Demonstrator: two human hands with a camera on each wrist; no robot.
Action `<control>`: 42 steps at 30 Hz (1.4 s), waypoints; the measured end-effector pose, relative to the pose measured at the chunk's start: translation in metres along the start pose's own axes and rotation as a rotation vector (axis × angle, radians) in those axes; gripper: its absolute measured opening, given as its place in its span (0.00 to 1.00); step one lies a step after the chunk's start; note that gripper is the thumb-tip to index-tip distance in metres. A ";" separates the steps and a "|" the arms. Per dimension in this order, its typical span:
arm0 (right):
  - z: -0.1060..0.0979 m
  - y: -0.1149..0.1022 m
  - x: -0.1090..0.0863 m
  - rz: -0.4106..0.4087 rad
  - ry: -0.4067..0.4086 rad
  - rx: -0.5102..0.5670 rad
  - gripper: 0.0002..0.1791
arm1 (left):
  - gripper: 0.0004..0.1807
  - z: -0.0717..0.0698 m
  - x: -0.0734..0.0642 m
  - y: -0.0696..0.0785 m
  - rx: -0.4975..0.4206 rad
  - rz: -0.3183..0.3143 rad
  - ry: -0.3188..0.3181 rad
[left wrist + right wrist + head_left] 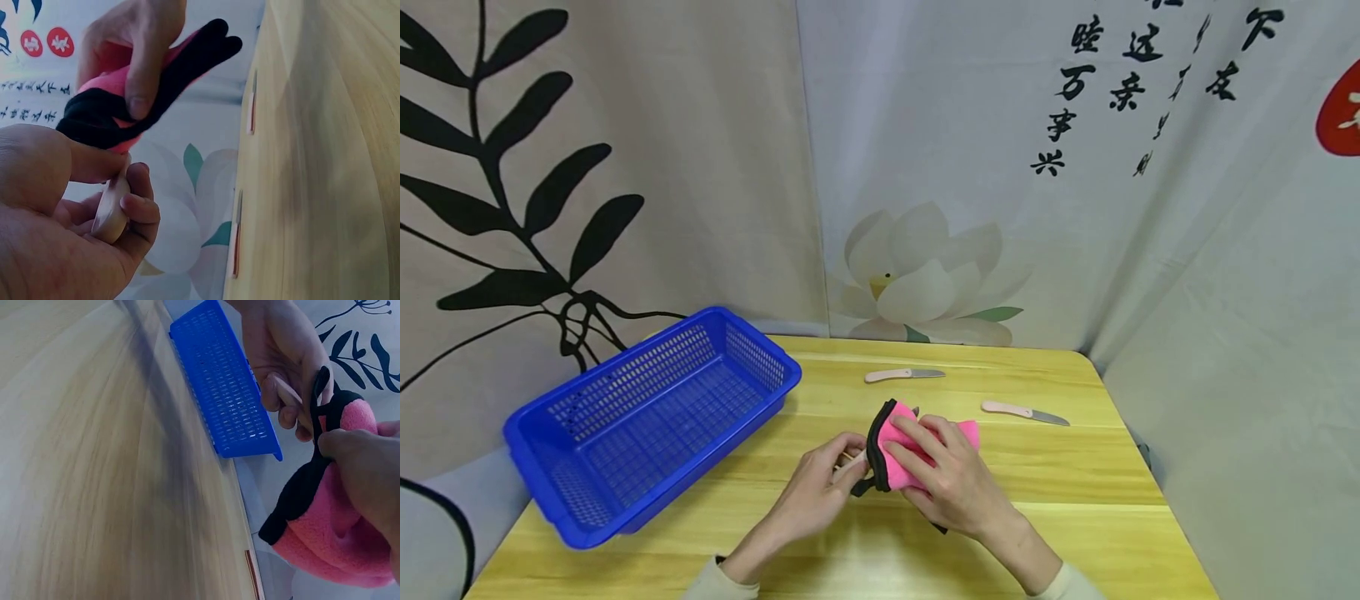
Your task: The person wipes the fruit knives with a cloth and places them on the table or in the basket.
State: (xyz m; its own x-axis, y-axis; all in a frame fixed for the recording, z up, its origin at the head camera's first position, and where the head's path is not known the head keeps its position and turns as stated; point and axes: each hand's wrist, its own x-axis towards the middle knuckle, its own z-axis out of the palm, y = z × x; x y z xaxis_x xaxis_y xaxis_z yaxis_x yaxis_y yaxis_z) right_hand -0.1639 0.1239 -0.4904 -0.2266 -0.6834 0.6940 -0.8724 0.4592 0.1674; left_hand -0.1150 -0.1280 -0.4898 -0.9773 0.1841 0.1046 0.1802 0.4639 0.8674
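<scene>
My left hand (820, 485) grips the pale handle of a knife (111, 212), thumb on top and fingers curled underneath. A pink cloth (895, 477) with black edging (169, 87) is wrapped around the blade end, which it mostly hides. In the head view a small dark tip shows at the cloth's far edge. With fingers spread over the pink side and the thumb on the black edging, my right hand (953, 477) holds the cloth against the knife. Both hands are over the front middle of the table.
Two more knives with pale handles lie on the wooden table (1120, 533): one knife (891, 376) near the back edge, another knife (1009, 409) farther right. A blue plastic basket (538, 487) stands on the left. Printed curtains hang behind the table.
</scene>
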 end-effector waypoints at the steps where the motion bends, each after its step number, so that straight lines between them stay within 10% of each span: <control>1: 0.001 -0.001 0.000 0.003 -0.010 -0.006 0.36 | 0.08 0.000 0.000 0.000 -0.006 0.008 -0.004; 42: -0.018 0.043 -0.019 0.187 0.000 -0.050 0.33 | 0.10 -0.005 -0.004 0.003 -0.021 0.028 -0.057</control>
State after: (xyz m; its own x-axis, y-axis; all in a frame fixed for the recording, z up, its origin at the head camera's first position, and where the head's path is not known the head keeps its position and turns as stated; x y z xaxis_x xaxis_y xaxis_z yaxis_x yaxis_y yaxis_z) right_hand -0.1896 0.1665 -0.4838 -0.3833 -0.5835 0.7160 -0.7925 0.6059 0.0696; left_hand -0.1109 -0.1315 -0.4849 -0.9638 0.2465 0.1018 0.2048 0.4396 0.8745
